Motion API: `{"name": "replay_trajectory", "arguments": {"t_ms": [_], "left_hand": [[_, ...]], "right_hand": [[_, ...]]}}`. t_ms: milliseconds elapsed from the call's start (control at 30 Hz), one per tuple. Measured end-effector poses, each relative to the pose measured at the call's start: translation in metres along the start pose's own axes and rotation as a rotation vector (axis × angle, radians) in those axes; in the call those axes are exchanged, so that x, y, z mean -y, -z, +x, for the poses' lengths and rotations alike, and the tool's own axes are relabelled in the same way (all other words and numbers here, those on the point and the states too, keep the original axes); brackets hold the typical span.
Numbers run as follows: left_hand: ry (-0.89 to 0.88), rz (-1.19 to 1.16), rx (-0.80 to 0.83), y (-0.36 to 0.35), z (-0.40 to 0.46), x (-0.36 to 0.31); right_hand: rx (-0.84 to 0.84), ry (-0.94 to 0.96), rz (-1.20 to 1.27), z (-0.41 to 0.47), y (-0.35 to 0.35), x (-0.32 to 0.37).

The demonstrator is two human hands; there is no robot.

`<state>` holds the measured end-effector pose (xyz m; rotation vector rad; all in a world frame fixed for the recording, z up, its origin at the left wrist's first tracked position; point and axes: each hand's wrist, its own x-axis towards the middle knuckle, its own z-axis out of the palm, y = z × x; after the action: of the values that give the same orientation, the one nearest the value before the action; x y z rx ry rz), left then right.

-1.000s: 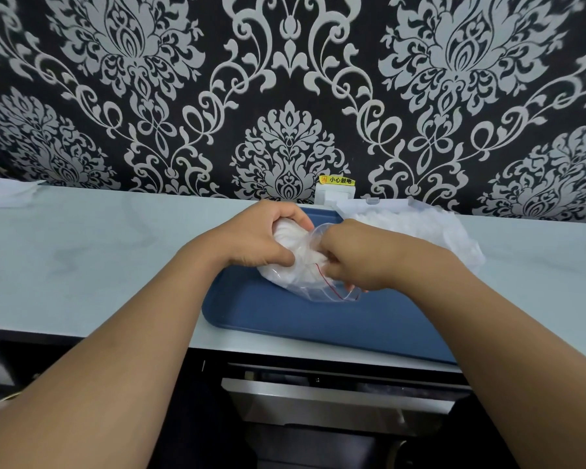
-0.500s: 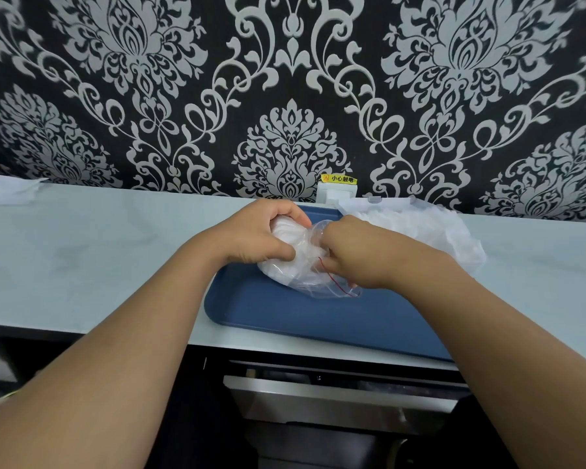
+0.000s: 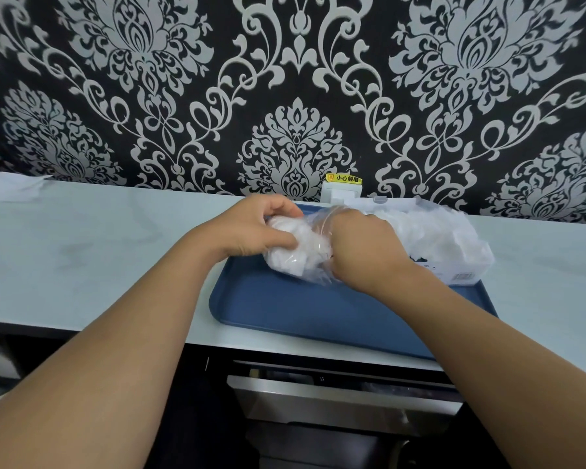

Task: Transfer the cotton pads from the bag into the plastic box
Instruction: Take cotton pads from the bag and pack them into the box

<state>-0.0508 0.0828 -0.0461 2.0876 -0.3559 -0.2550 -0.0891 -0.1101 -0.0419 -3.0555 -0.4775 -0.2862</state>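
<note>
Since the earlier pictures the right hand (image 3: pixel 362 248) has pushed further into the mouth of the clear zip bag (image 3: pixel 293 257), so that its fingers are now hidden inside the film and only the knuckles and wrist show; whether those fingers hold any pads cannot be told; the left hand (image 3: pixel 251 228) keeps its place, fingers and thumb curled round the bag's closed end, gripping it; the bag sits a little higher and nearer the wall than before, held over the back part of the blue tray (image 3: pixel 285 309); the red seal line seen a second ago at the bag's lower edge no longer shows. Counted: two hands; one bag, with a white bunch of cotton pads (image 3: pixel 286 252) inside, too crumpled to number; one tray on the pale counter (image 3: pixel 99 252); one clear plastic box (image 3: pixel 454 245) at the tray's back right corner, just beside the right wrist; one white tissue (image 3: pixel 11 187) far left; one wall socket (image 3: pixel 340 192) with a yellow label.
</note>
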Motion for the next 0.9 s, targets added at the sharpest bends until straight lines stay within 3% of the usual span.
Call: {"name": "replay_trajectory", "arguments": {"t_ms": [333, 800, 900], "left_hand": [[-0.079, -0.203, -0.097, 0.004, 0.001, -0.007], [-0.038, -0.568, -0.122, 0.002, 0.002, -0.019], [-0.023, -0.65, -0.116, 0.004, 0.002, -0.022]], "right_hand": [[-0.195, 0.084, 0.371, -0.012, 0.009, -0.023], [-0.603, 0.253, 0.323, -0.025, 0.018, -0.03], [-0.676, 0.237, 0.473, -0.024, 0.017, -0.03]]}}
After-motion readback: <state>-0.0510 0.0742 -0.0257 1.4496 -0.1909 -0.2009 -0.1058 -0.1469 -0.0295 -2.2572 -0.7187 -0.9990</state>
